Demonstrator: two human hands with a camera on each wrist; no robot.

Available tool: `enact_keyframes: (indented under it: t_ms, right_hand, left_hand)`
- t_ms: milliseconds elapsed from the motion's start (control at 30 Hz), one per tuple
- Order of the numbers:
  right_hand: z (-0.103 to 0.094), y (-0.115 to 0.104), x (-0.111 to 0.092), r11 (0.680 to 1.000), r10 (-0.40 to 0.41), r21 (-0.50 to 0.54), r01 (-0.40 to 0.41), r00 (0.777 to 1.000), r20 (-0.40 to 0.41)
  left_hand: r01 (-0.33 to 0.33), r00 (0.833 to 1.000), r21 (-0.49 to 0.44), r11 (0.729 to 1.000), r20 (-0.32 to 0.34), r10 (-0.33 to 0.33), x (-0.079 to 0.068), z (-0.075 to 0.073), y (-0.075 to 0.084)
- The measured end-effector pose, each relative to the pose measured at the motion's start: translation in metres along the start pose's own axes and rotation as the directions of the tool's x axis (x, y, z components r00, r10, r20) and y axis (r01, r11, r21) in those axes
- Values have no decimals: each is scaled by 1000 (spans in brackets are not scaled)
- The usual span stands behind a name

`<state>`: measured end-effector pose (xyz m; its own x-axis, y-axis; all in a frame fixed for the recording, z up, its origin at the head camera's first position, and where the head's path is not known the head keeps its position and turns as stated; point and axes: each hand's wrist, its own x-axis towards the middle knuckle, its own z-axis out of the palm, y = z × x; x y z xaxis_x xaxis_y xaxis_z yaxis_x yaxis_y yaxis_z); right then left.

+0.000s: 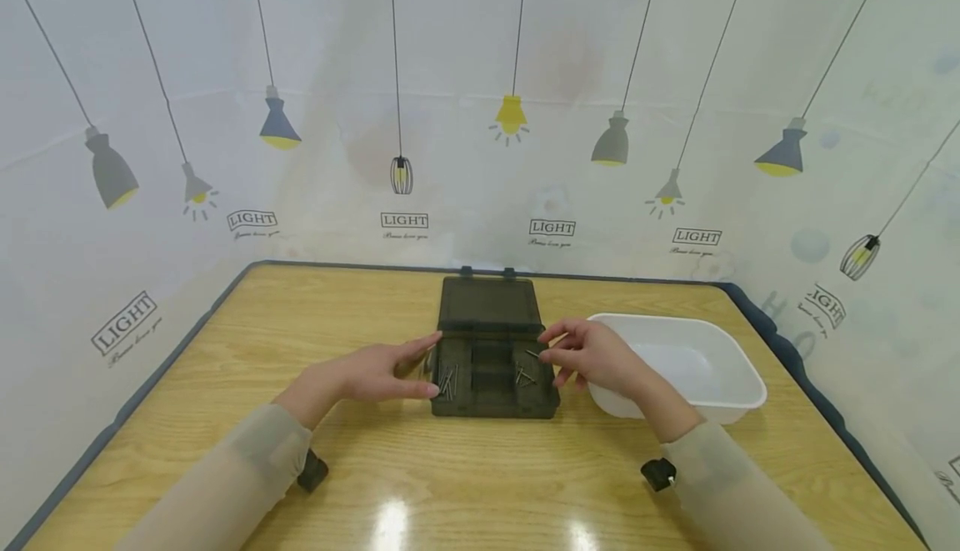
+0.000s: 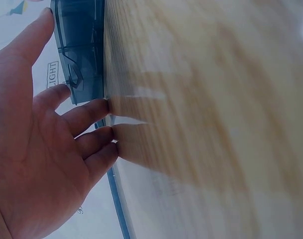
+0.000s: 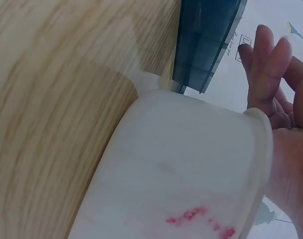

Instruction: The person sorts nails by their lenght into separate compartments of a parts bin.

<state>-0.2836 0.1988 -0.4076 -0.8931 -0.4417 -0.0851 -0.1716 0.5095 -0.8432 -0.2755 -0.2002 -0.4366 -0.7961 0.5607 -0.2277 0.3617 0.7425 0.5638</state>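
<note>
A dark translucent organizer box [image 1: 491,408] lies on the table, its lid [image 1: 489,301] folded back. Thin metal screws [image 1: 447,382] lie in its left compartment, and more screws [image 1: 523,377] in the right one. My left hand [image 1: 371,372] rests at the box's left side, thumb at the front corner; in the left wrist view its fingers [image 2: 86,117] are spread, with several tips at the table. Over the right compartment, my right hand [image 1: 600,357] pinches one screw [image 1: 533,354] between thumb and fingers. The right wrist view does not show this screw.
A white plastic tub [image 1: 723,351] stands right of the box, under my right forearm; reddish marks [image 3: 191,214] show on its outside. Behind the wooden table [image 1: 330,309] hangs a lamp-printed curtain [image 1: 450,59]. Small black devices [image 1: 658,474] sit at both wrists.
</note>
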Motion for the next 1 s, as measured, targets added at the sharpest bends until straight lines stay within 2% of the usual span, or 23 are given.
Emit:
enact_keyframes:
  t_ms: [467,733,833,1000]
  right_hand:
    - [-14,9,-6,999,34,30,-33,999,-40]
    - [-12,-4,-2,997,67,44,-64,994,-90]
    - [-10,-15,9,991,109,87,-98,985,-132]
    - [-10,-25,36,980,167,143,-142,969,-181]
  left_hand:
    - [-12,1000,5,1000,2,12,0,0,0]
    - [-11,1000,-10,1000,4,11,0,-4,4]
    - [4,1000,-38,999,-24,-5,4,-9,5]
    - [22,989,-70,997,-145,-32,23,-21,10]
